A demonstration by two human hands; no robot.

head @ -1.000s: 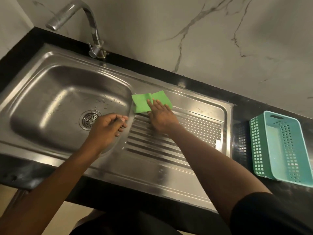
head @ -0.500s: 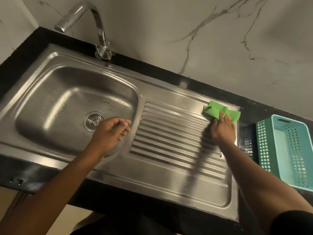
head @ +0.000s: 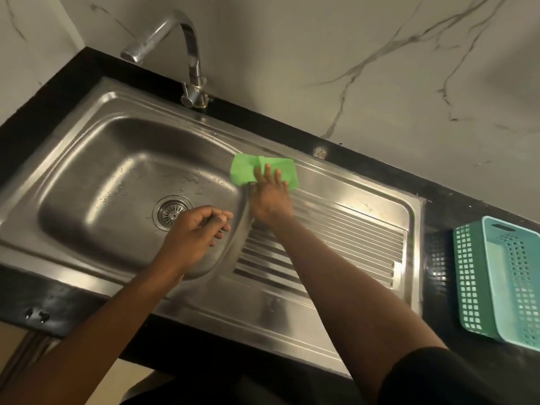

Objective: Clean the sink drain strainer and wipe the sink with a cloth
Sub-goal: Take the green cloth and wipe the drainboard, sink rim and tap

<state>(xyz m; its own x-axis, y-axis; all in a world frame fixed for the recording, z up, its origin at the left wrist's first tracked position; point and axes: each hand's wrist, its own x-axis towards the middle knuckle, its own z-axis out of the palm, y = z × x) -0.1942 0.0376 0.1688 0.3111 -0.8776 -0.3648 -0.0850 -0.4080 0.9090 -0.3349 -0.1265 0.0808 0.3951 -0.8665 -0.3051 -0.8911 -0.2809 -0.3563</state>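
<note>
Writing: none was legible.
Green cloth (head: pixel 264 171): pressed flat under open right hand (head: pixel 270 200) at drainboard's (head: pixel 336 229) far left.
Left hand (head: pixel 195 229): loosely curled, empty, beside drain strainer (head: pixel 171 212).
Teal basket (head: pixel 502 282): set on black counter (head: pixel 438 217), well apart.

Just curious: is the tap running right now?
Off, it seems. No water falls from the tap; the basin holds only scattered droplets.

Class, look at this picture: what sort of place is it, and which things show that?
Most likely a home kitchen: a stainless steel sink with ribbed drainboard, a chrome faucet, and a black countertop.
</note>
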